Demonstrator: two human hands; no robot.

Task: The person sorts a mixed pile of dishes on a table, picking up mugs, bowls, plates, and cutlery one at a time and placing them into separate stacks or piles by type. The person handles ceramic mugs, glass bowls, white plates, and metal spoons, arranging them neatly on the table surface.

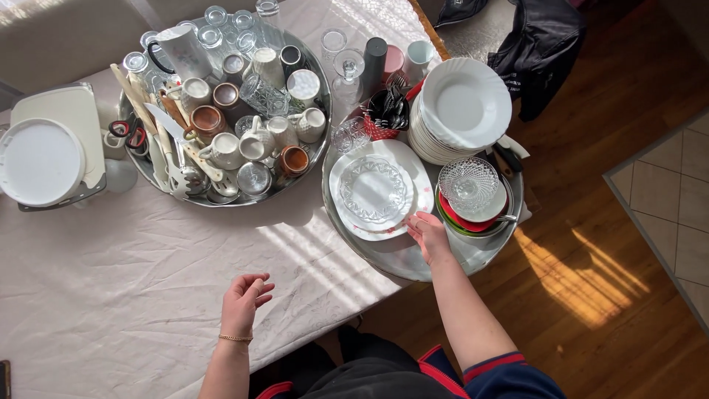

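My right hand (428, 235) rests on the near edge of a stack of flat plates (422, 193), fingers on the rim, gripping it. A clear cut-glass plate (374, 191) lies on top of that stack. The stack sits on a round metal tray (391, 258) at the table's right edge. My left hand (244, 297) hovers above the white tablecloth (111, 295), fingers loosely curled and apart, holding nothing. A thin gold bracelet circles its wrist.
A tall pile of white plates (464, 107), a glass bowl (468, 182) on coloured bowls, and a red cutlery basket (384, 118) share the right tray. A second tray (317, 144) holds several mugs, glasses and utensils. White lidded container (40, 162) at left. Wooden floor (591, 244) right.
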